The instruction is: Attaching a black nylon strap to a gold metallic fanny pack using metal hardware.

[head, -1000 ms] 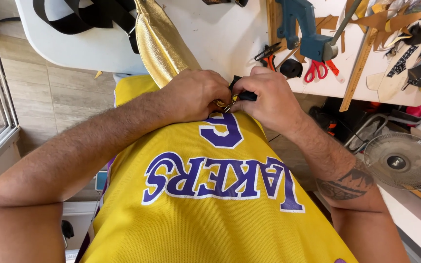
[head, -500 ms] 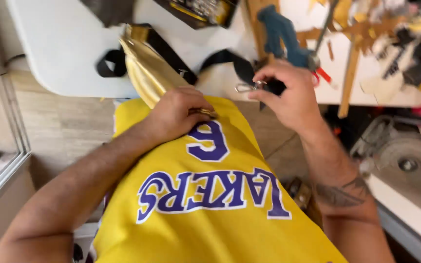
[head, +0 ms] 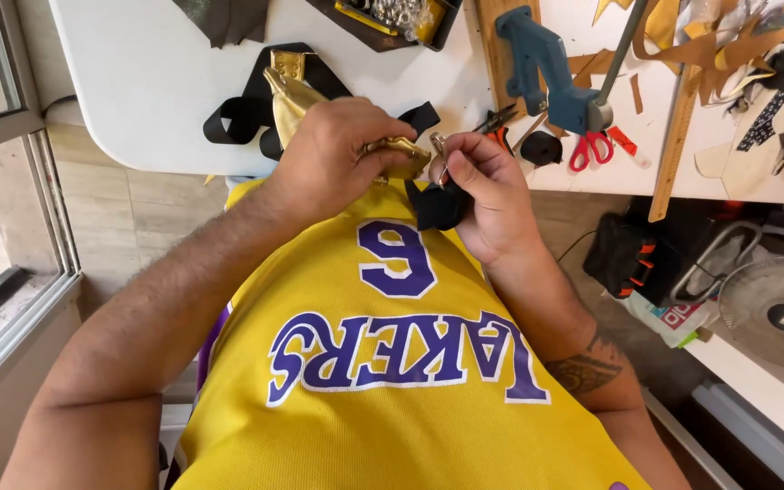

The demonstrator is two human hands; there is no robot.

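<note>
From the head camera, looking down over a yellow jersey (head: 365, 381), the left hand (head: 338, 154) is curled shut over a gold leather piece (head: 297, 100), its fingers wrapped around the lower end so that the rest of the gold leather runs up and away from the knuckles onto the white table (head: 138, 82). A black strap (head: 247, 109) loops on the table just beside that gold piece, partly under it. The right hand (head: 487, 191) sits just right of the left, nearly touching it, with thumb and fingertips pinched on a small metal clasp (head: 439, 150) held upright between the two hands; the same hand's lower fingers close around a black strap end (head: 437, 207) that hangs below the palm against the jersey. The gold tip poking out of the left fist points straight at the clasp and lies close beside it. Farther right on the table lie red-handled scissors (head: 592, 145), a blue-grey tool (head: 546, 68) and a wooden ruler (head: 678, 127); a small fan (head: 778, 313) stands on the floor below.
</note>
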